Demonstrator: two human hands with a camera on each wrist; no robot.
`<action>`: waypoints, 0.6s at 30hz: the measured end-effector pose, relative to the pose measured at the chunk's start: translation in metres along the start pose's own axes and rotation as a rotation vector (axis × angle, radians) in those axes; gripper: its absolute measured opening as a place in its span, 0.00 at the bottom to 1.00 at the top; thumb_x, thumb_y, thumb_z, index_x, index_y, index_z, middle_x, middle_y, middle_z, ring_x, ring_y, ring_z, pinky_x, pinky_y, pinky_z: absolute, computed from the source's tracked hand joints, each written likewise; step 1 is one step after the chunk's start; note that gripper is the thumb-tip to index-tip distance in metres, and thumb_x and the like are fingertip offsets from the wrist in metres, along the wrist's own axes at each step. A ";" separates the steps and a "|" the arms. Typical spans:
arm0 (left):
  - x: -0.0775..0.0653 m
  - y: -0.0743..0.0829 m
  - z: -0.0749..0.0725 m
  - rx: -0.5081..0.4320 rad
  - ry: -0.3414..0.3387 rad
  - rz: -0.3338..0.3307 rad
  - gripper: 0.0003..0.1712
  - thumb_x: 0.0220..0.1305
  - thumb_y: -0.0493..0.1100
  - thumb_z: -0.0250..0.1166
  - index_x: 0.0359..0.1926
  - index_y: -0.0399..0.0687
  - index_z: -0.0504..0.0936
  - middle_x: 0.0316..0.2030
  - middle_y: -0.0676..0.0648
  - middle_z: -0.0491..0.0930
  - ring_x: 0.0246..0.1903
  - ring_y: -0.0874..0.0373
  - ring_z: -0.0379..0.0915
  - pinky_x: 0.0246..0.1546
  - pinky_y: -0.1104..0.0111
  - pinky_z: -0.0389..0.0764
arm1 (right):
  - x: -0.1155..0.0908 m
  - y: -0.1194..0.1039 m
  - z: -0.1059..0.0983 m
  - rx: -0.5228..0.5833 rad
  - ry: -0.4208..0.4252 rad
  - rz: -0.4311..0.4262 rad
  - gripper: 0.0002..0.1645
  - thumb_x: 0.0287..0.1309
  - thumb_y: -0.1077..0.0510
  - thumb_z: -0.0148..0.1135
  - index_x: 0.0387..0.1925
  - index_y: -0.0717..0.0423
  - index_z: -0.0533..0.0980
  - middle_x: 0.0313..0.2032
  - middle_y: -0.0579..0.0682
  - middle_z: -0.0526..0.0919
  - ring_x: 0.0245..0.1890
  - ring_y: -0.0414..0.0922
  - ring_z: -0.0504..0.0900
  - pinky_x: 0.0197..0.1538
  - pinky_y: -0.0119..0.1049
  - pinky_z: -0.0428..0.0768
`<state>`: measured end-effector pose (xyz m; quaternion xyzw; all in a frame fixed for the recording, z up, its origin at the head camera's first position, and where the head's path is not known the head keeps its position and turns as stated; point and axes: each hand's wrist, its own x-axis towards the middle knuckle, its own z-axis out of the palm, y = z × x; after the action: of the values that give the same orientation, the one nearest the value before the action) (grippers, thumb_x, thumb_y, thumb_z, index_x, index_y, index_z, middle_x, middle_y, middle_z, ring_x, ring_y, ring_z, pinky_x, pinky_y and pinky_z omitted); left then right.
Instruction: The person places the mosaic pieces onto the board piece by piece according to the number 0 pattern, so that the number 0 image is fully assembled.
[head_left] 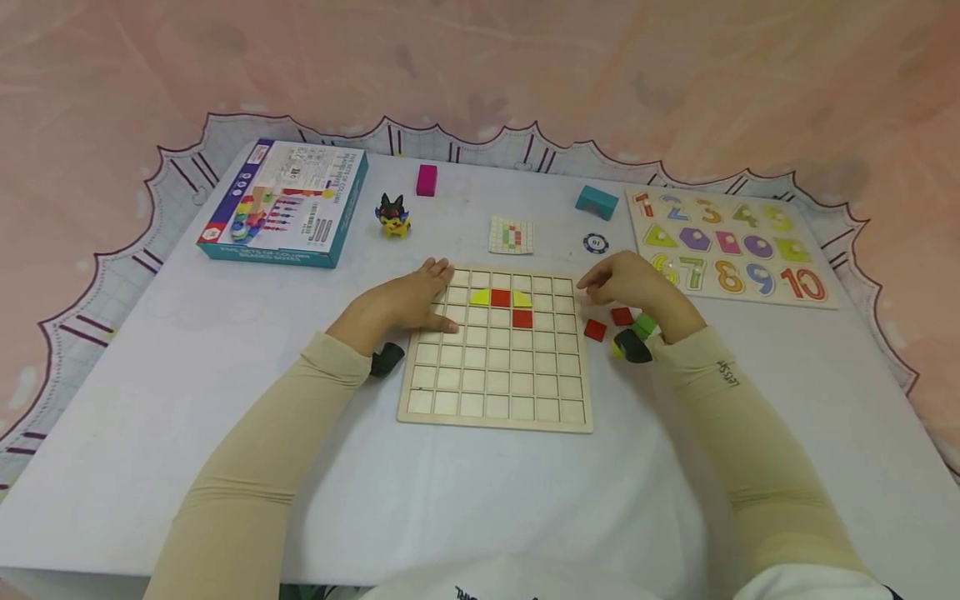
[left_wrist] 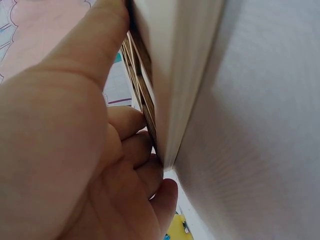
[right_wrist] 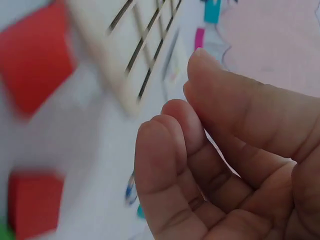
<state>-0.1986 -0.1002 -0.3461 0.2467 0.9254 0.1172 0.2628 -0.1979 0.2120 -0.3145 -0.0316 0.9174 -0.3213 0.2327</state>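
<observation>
A wooden grid board [head_left: 472, 358] lies in front of me. Near its far side sit two red square tiles, one [head_left: 500, 298] between two yellow rounded-corner tiles [head_left: 480, 297] and the other [head_left: 522, 319] a row nearer. My left hand [head_left: 408, 300] rests on the board's left edge, its thumb over the grid. In the left wrist view its fingers lie along the frame [left_wrist: 180, 75]. My right hand [head_left: 626, 279] hovers just right of the board, fingers loosely bent with nothing visible between them. Loose red tiles [head_left: 595, 330] and green tiles [head_left: 644, 325] lie beneath it.
Beyond the board lies a small pattern card [head_left: 512, 236], with a round chip [head_left: 596, 243] and teal block [head_left: 597, 202] to its right. A number puzzle [head_left: 731, 246] is at far right. At left stand a toy figure [head_left: 393, 217], pink block [head_left: 427, 180] and box [head_left: 285, 200].
</observation>
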 end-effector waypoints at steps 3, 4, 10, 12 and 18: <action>0.000 0.001 0.000 0.004 0.000 0.004 0.57 0.57 0.61 0.60 0.71 0.38 0.37 0.72 0.39 0.33 0.71 0.46 0.24 0.71 0.56 0.38 | -0.005 0.012 -0.007 -0.013 0.004 0.020 0.16 0.54 0.63 0.61 0.46 0.65 0.78 0.38 0.54 0.79 0.39 0.47 0.73 0.45 0.39 0.74; -0.001 0.001 -0.001 0.004 -0.001 0.003 0.57 0.57 0.61 0.61 0.71 0.37 0.37 0.72 0.39 0.33 0.71 0.46 0.24 0.71 0.56 0.38 | -0.006 0.016 -0.008 -0.013 0.004 0.026 0.16 0.54 0.63 0.61 0.46 0.65 0.78 0.38 0.54 0.79 0.39 0.47 0.73 0.45 0.38 0.74; -0.002 0.003 -0.001 0.001 0.002 0.000 0.57 0.56 0.61 0.61 0.71 0.37 0.38 0.72 0.39 0.33 0.71 0.45 0.24 0.70 0.55 0.38 | -0.009 0.037 -0.010 -0.017 0.002 0.060 0.18 0.53 0.61 0.63 0.47 0.64 0.78 0.42 0.58 0.81 0.35 0.44 0.76 0.45 0.37 0.74; -0.002 0.003 -0.001 0.001 0.002 -0.001 0.57 0.56 0.61 0.61 0.71 0.38 0.38 0.72 0.40 0.33 0.71 0.45 0.24 0.70 0.55 0.38 | -0.009 0.042 -0.009 -0.013 -0.002 0.077 0.19 0.53 0.61 0.63 0.48 0.64 0.77 0.45 0.59 0.80 0.37 0.45 0.76 0.47 0.39 0.73; 0.000 0.001 0.001 0.004 0.004 -0.002 0.57 0.56 0.61 0.61 0.71 0.38 0.38 0.72 0.40 0.33 0.71 0.46 0.24 0.70 0.56 0.39 | -0.010 0.051 -0.007 -0.019 -0.003 0.086 0.20 0.52 0.65 0.61 0.49 0.63 0.77 0.51 0.61 0.76 0.41 0.50 0.72 0.47 0.39 0.74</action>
<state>-0.1972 -0.0988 -0.3466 0.2459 0.9264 0.1157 0.2605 -0.1875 0.2582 -0.3370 0.0053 0.9205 -0.3023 0.2473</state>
